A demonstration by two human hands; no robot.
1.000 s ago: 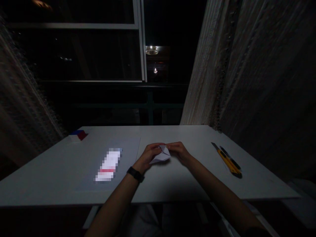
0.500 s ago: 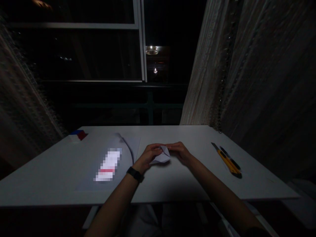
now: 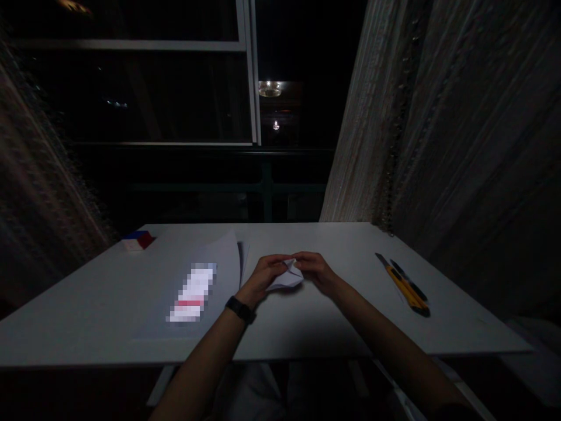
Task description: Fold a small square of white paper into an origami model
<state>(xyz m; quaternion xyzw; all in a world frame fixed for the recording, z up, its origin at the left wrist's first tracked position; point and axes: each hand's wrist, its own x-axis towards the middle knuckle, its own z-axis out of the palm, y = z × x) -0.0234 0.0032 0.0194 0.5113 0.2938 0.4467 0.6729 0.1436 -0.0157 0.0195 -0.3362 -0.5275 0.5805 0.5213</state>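
Taking the folded paper as the centre of the clock, I have a dark curtain (image 3: 39, 158) out at ten. At half past nine, near the far left corner of the tabletop (image 3: 324, 330), sits a small blue, white and red block (image 3: 137, 240), possibly a puzzle cube. Around nine lies a lit phone (image 3: 193, 292) on white paper sheets (image 3: 225, 278), whose far right corner curls up off the surface; the screen is pixelated, so I can't read it.

Just at nine, my left hand (image 3: 266, 273), with a black watch (image 3: 240, 310) on the wrist, grips the folded paper (image 3: 287, 282), a small white piece in the middle, straight in front of me. My right hand (image 3: 316, 270), between two and three, pinches its far right edge. I judge that I'm working a fold; the next press calls for steady thumbs and matched edges before any crease is set. My fingers cover much of the paper, so I can't make out its whole shape, nor whether its underside touches the surface.

At three, well apart, a yellow utility knife (image 3: 407, 289) lies beside a dark pen (image 3: 409, 280), hard to identify in the gloom. Both my forearms are cut off at the bottom.
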